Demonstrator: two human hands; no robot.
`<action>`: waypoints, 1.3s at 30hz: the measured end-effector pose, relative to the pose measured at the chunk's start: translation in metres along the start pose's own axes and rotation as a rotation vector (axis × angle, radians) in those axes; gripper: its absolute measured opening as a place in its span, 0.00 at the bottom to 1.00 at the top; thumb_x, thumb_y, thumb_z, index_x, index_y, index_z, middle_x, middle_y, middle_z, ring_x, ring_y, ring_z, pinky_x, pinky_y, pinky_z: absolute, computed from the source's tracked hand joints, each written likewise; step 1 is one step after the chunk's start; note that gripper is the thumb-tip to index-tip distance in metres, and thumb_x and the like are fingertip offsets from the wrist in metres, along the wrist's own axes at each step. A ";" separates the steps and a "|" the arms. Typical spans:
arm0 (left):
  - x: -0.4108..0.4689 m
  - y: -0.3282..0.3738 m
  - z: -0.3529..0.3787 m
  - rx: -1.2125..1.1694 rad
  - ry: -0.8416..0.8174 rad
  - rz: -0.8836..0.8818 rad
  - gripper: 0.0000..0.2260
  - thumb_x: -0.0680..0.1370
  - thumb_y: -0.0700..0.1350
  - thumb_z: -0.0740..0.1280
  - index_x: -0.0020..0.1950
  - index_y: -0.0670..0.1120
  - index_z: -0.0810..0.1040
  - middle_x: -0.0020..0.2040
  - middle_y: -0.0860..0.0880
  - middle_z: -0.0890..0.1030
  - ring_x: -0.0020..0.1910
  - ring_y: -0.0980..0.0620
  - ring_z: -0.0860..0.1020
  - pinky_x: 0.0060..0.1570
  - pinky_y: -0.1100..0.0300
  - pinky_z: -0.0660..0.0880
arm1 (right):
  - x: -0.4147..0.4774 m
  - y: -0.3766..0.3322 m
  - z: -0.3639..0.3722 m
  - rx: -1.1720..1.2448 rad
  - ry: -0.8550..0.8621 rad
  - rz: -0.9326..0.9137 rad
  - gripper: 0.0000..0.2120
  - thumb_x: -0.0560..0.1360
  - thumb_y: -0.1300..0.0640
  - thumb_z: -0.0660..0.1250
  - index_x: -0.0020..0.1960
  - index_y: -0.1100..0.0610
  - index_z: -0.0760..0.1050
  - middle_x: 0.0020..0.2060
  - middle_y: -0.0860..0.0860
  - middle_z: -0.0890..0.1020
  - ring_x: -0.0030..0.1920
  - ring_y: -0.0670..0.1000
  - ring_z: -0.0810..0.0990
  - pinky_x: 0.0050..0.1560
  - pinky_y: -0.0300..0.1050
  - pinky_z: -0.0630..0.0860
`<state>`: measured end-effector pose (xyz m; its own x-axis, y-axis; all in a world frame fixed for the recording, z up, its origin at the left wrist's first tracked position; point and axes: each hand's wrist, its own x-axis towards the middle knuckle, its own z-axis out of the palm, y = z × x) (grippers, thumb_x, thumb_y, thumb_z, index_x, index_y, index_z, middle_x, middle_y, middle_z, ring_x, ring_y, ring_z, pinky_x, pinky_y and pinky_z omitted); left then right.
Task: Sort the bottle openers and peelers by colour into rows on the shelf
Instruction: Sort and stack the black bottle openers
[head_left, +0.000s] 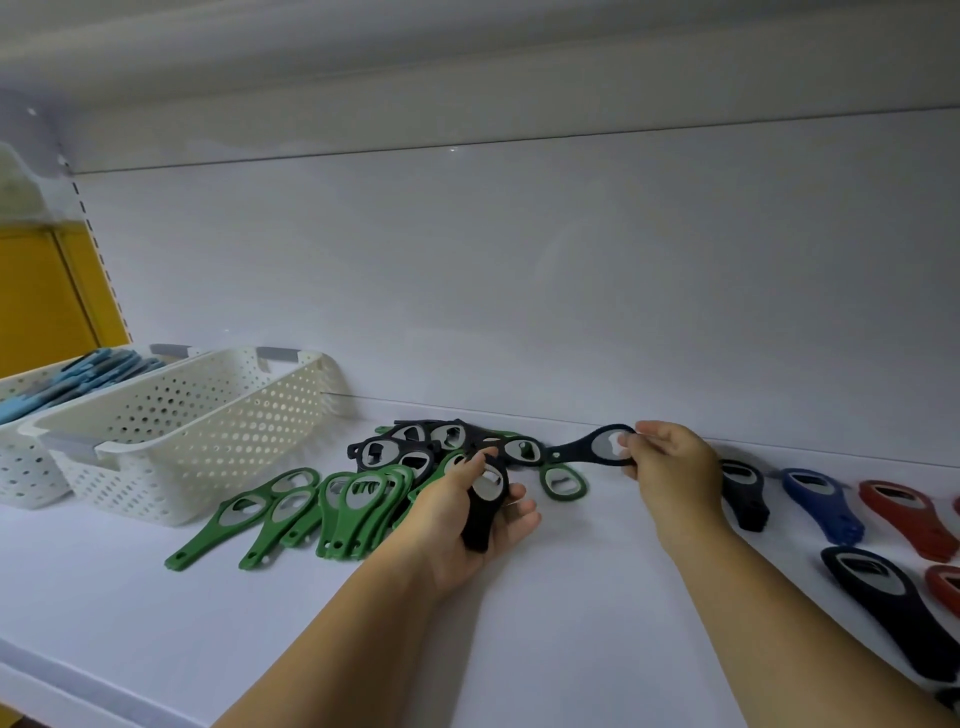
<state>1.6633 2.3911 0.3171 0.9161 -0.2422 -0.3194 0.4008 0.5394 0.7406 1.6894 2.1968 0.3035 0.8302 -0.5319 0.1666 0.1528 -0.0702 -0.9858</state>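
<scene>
**Head view: sorting step, black openers.** The mixed stock lies mid-shelf on the white shelf board (571, 623): a heap of black plastic bottle openers with metal inserts (467, 431) at the far side and a fan of green plastic bottle openers (340, 519) just left and near of it, the two groups overlapping.

The left hand (457, 525) has its fingers and thumb curled round a small stack of black openers (480, 519), held just above the board beside the heap. The right hand (670, 467) pinches the ring end of one dark loop-headed opener (576, 448) between thumb and fingertips, its handle pointing left toward the heap.

To the right lie openers already set out by colour: a black one (748, 506), a blue one (831, 514) and a red one (914, 525), with more black and red nearer. At far left stands a white perforated plastic basket (208, 415); a second basket beyond it holds pale blue items, too small to identify.

The step in hand appears to be gathering black openers from the heap. The next move would call for carrying the pinched opener right to the black row, or adding it to the left-hand stack, without dragging green ones along.
</scene>
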 end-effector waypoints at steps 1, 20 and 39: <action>0.000 0.000 0.000 -0.001 0.014 0.001 0.10 0.82 0.48 0.58 0.55 0.43 0.75 0.38 0.38 0.78 0.34 0.41 0.79 0.29 0.51 0.81 | -0.001 -0.003 -0.001 0.088 -0.002 0.032 0.06 0.74 0.64 0.68 0.49 0.56 0.76 0.41 0.53 0.82 0.37 0.48 0.80 0.39 0.40 0.77; 0.002 0.007 -0.007 -0.099 -0.023 0.096 0.07 0.81 0.44 0.57 0.58 0.48 0.69 0.36 0.44 0.78 0.22 0.53 0.70 0.17 0.68 0.63 | -0.030 0.000 0.022 -0.777 -0.535 -0.413 0.23 0.77 0.50 0.65 0.70 0.48 0.65 0.65 0.46 0.71 0.60 0.46 0.72 0.59 0.41 0.68; 0.000 0.002 -0.004 0.070 -0.080 -0.101 0.15 0.80 0.55 0.59 0.48 0.42 0.69 0.34 0.46 0.74 0.23 0.53 0.69 0.19 0.67 0.66 | -0.023 0.007 0.029 -0.815 -0.308 -0.426 0.06 0.78 0.56 0.62 0.48 0.53 0.78 0.49 0.50 0.76 0.47 0.52 0.75 0.43 0.44 0.71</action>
<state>1.6639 2.3956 0.3159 0.8667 -0.3573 -0.3481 0.4866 0.4525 0.7473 1.6866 2.2327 0.2929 0.9130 -0.0901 0.3979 0.1513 -0.8309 -0.5355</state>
